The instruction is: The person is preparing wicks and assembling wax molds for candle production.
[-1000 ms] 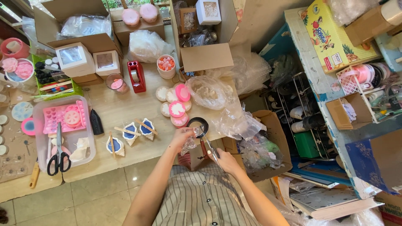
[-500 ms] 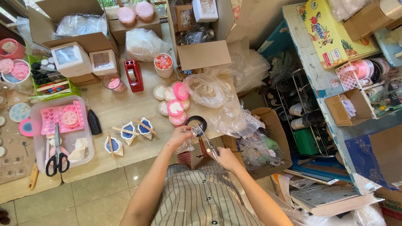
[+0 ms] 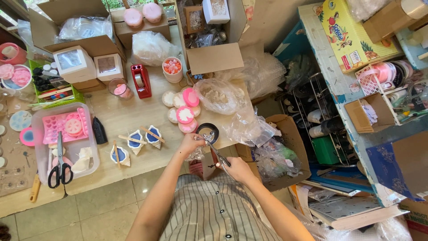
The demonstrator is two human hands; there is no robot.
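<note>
At the desk's point(image 3: 133, 120) left end sits a clear tub point(image 3: 42, 147); white window boxes point(image 3: 76, 62) line the far edge. At the near edge your left hand point(image 3: 191, 143) pinches a small clear bag point(image 3: 196, 154), and your right hand point(image 3: 238, 168) grips scissors point(image 3: 218, 154) just beside it.

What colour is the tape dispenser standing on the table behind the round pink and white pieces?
The tape dispenser is red, seen clearly in the head view.
</note>
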